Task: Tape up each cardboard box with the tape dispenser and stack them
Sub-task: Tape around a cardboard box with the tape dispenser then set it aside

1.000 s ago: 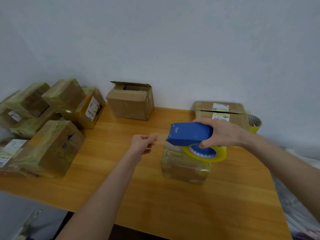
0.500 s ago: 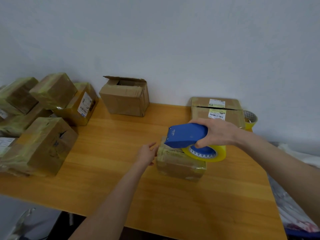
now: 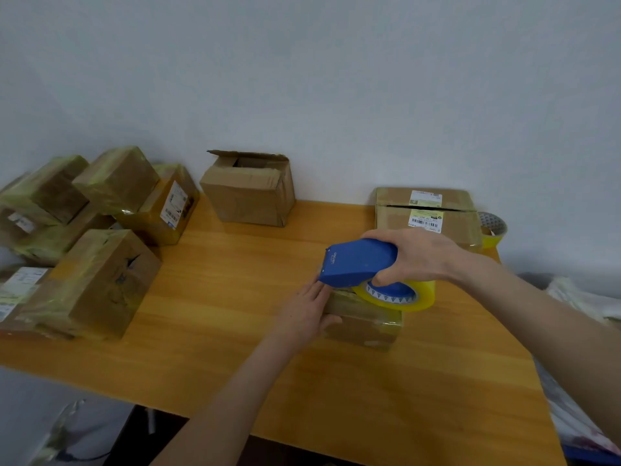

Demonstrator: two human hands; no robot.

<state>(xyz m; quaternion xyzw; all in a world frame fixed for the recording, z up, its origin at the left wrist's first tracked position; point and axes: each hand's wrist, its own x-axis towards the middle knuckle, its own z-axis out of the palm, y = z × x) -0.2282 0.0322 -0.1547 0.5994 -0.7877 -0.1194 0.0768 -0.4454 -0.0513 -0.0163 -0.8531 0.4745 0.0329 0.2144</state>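
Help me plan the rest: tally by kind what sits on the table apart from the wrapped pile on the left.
Unsealed boxes at the back: 2
Box being taped: 1
Tape dispenser: 1
Loose tape roll: 1
Total: 5

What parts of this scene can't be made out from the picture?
Head view:
- Top of the small box: covered by the tape dispenser, right hand and left hand.
- Inside of the open box: hidden by its flaps.
- Label print on the rear box: too small to read.
- Spare tape roll: partly behind the rear box.
- Leftmost taped box: cut off by the frame edge.
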